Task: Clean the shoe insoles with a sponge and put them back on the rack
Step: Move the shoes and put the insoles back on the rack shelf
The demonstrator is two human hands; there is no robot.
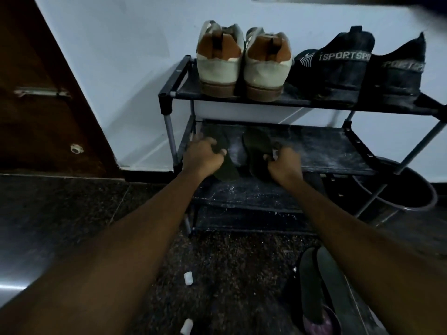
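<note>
A person crouched before a black tube-framed, fabric-shelved shoe rack (167, 97) holds two flat, dark olive fabric insoles on its dusty middle shelf (326, 151), one in each hand. The left hand (205, 157) grips the left insole (228, 171) about mid-length, fingers (212, 141) curled over its top and the thumb against its inner edge. The right hand (285, 164) pinches the outer edge of the right insole (256, 143), with the thumb on top; its other fingers are partly hidden.

The insoles lie side by side and slightly apart. Their long axes run front to back across the shelf, toes towards the pale wall and heels towards the person, and the heels overhang the shelf's front edge. Each hand sits at the outer side of its own insole, so neither arm needs to cross. Whether the pair is being set down or lifted off cannot be told.

A second pair of dark insoles (310, 286) lies on the speckled floor at lower right. No sponge can be made out. On the top shelf stand cream-and-tan leather shoes (242, 66) and black knit sport shoes (338, 68). A dark round bucket (416, 197) sits behind the rack's right legs.
</note>
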